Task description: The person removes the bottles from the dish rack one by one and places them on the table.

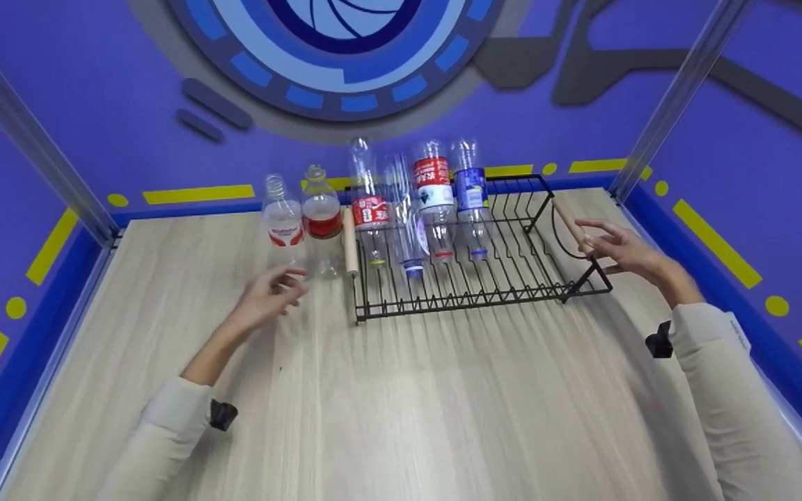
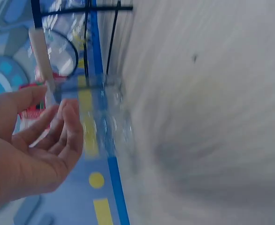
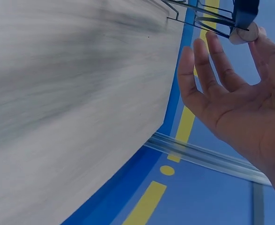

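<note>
A black wire dish rack (image 1: 457, 304) with wooden handles stands on the table, several empty plastic bottles tilted in it, caps toward me. My right hand (image 1: 627, 254) is at the right wooden handle (image 1: 568, 219); in the right wrist view its thumb side meets the handle's end (image 3: 248, 33) while the other fingers spread loosely. My left hand (image 1: 269, 296) holds nothing, its fingers loosely bent, just in front of two upright clear bottles. One has a red-and-white label (image 1: 285, 234), the other a dark red label (image 1: 324, 226). The left wooden handle (image 1: 350, 243) is beside them.
The light wood table (image 1: 401, 403) reaches to blue-purple printed panels (image 1: 185, 160) at the back and sides. Metal posts (image 1: 679, 104) stand at the corners. Inside the rack are a bottle with a red-and-white label (image 1: 434, 182) and one with a blue label (image 1: 471, 189).
</note>
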`<action>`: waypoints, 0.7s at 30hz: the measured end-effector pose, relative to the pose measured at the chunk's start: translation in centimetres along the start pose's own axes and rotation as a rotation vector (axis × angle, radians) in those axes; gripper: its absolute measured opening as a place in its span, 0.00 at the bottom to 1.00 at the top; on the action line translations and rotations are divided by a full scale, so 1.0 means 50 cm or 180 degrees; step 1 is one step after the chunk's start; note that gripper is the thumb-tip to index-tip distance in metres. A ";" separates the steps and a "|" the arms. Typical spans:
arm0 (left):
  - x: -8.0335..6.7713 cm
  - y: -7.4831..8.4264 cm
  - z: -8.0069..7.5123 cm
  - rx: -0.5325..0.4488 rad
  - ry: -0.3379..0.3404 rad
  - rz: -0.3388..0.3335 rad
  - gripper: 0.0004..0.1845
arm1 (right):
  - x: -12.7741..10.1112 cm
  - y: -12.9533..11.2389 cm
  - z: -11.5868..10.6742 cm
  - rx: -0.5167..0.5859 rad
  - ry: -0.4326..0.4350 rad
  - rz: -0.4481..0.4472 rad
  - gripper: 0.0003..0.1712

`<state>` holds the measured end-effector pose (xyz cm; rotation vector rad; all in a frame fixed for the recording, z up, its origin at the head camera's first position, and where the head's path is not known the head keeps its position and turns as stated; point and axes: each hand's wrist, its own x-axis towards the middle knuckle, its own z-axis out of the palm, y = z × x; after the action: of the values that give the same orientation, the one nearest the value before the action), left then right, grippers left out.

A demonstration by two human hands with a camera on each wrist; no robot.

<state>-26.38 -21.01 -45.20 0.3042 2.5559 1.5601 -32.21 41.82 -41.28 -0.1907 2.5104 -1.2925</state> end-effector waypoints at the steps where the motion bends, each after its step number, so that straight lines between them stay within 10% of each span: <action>1: 0.002 0.004 0.012 -0.0056 -0.0097 0.0094 0.22 | 0.000 -0.004 0.000 -0.0067 0.0005 0.0032 0.35; 10: 0.031 0.030 0.084 -0.0268 -0.0766 0.0501 0.33 | 0.001 -0.038 0.013 -0.0348 0.0001 0.0204 0.32; 21: 0.060 0.031 0.100 -0.0363 -0.0869 0.0452 0.35 | 0.000 -0.066 0.023 -0.0558 0.0034 0.0344 0.31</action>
<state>-28.04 -15.32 -46.12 0.6495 2.2721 1.5787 -31.92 39.02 -39.25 -0.0856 2.6039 -1.0356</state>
